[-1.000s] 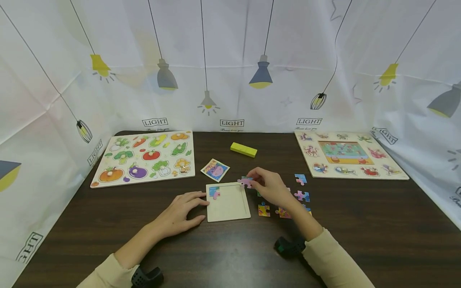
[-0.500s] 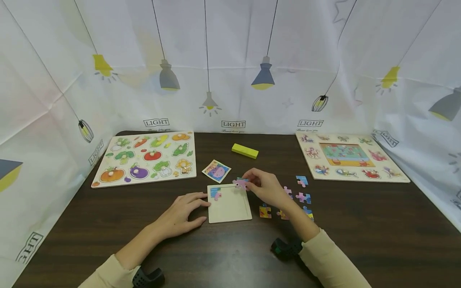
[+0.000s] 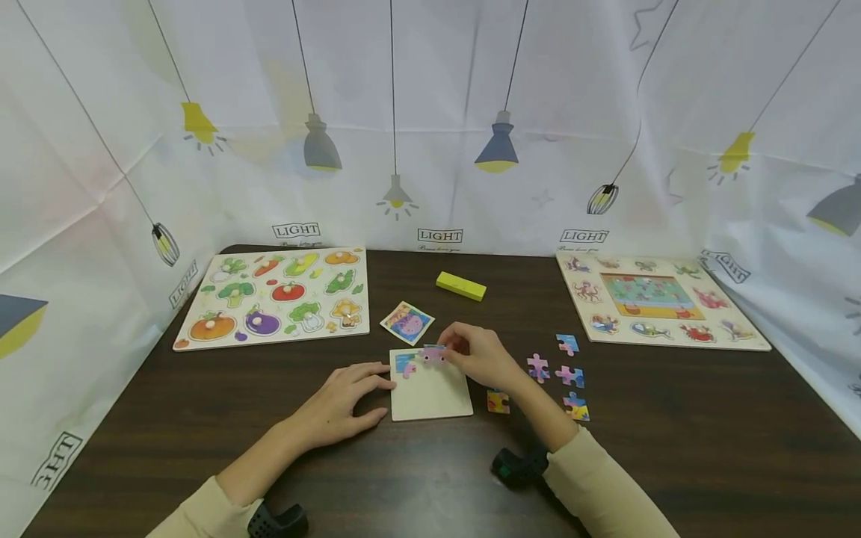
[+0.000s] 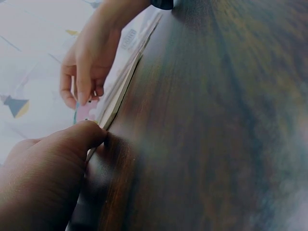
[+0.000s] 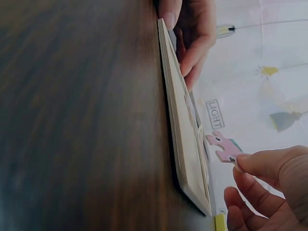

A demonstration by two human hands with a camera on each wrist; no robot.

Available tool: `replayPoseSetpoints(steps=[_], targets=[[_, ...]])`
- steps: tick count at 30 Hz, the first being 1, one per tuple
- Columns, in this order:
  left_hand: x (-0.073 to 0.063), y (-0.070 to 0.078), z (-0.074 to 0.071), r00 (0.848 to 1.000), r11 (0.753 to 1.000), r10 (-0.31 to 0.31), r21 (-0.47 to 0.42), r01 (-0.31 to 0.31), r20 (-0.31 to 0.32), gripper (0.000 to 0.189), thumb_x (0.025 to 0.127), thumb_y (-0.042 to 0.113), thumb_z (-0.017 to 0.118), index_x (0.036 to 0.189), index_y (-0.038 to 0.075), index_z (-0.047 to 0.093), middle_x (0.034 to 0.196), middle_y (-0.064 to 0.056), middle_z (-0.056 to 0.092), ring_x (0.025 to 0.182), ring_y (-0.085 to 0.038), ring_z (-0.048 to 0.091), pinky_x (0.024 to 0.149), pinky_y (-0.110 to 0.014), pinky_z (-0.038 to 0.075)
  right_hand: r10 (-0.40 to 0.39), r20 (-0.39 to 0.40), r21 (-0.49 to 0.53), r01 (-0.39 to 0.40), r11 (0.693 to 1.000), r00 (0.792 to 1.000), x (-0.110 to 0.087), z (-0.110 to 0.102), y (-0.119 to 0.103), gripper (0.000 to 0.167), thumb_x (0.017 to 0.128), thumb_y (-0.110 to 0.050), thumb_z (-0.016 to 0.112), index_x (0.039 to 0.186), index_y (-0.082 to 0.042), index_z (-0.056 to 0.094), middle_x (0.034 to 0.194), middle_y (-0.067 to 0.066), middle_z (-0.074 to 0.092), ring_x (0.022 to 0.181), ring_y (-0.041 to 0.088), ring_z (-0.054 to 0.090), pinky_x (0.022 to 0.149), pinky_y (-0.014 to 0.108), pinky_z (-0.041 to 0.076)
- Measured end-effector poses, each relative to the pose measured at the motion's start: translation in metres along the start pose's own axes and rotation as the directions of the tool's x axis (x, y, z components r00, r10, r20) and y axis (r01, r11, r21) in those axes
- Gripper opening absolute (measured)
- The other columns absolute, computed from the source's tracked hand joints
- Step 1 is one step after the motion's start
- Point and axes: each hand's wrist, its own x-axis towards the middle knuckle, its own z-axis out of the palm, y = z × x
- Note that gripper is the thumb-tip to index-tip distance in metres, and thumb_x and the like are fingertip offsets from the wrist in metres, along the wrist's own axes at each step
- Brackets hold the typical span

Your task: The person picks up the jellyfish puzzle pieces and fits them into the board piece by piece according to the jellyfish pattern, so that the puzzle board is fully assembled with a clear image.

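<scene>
Right-hand fingers [image 5: 264,161] pinch tilted pink jigsaw piece [image 5: 228,147] above square pale-wood tray [image 3: 430,400]; left-hand fingers [image 3: 368,370] spread. Risk: tilt could jam piece.

Gap btwn arms [image 3: 258,465], L hand [image 3: 336,406] blocks tray [image 3: 430,400] on L, pcs [image 3: 538,368] R

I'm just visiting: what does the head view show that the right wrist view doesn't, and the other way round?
Only the head view: the sea-animal puzzle board, the loose jigsaw pieces right of the tray, and both cream sleeves.

Only the right wrist view: the layered side of the tray, seen low and close up.

Both: the wooden tray, the left hand touching it, the right hand pinching a pink puzzle piece, and the lamp-print backdrop.
</scene>
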Motion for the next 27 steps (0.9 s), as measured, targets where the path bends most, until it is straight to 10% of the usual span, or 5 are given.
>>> replayPoseSetpoints(steps=[27], targets=[[0.0,0.002,-0.001,1.0,1.0,0.002,0.004,-0.002,-0.014,0.032,0.085,0.029,0.064,0.115,0.018,0.061,0.132,-0.004,0.048,0.124,-0.02,0.04,0.096,-0.046,0.032,0.045,-0.101,-0.116,-0.057,0.992,0.994,0.004,0.025,-0.002,0.005,0.08,-0.015,0.07,0.083,-0.012,0.069,0.064,-0.008,0.052,0.072,0.014,0.043,0.064,0.029,0.034]])
